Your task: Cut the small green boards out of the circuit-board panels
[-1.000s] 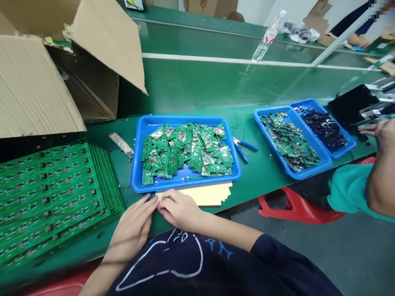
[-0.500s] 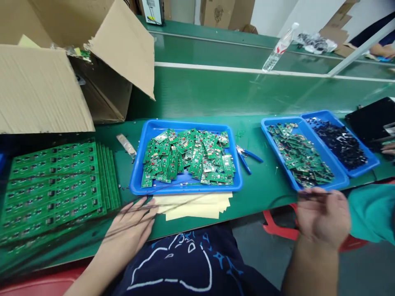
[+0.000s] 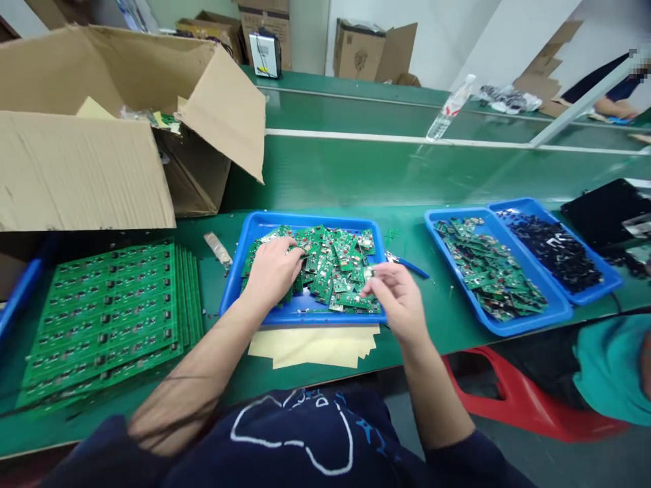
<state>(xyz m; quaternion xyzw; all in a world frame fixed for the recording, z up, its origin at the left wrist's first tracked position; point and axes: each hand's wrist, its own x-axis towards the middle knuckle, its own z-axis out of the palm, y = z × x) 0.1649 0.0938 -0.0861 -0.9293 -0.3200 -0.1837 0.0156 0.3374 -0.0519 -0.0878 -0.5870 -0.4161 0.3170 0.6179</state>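
A blue tray (image 3: 305, 316) holds a pile of small green circuit boards (image 3: 336, 261). Over the left part of the pile is my left hand (image 3: 274, 266), back upward and fingers curled down among the boards; what lies under the fingertips is hidden. At the tray's right rim, my right hand (image 3: 401, 298) has thumb and fingers drawn together in a pinch. A small pale-edged circuit board (image 3: 369, 273) shows at those fingertips, partly covered. Blue-handled pliers (image 3: 411, 266) lie just beyond this hand, partly hidden by it.
Stacked green panels of boards (image 3: 112, 305) stand left, below an open cardboard box (image 3: 81, 169). Yellow paper sheets (image 3: 315, 346) lie before the tray. Rightward are a second blue tray of boards (image 3: 508, 329) and one of black parts (image 3: 559, 251). A red stool (image 3: 534, 407) stands below.
My left hand has moved from the table's front edge up onto the boards. My right hand has come left from beside the second tray to the first tray's right rim. The view has shifted.
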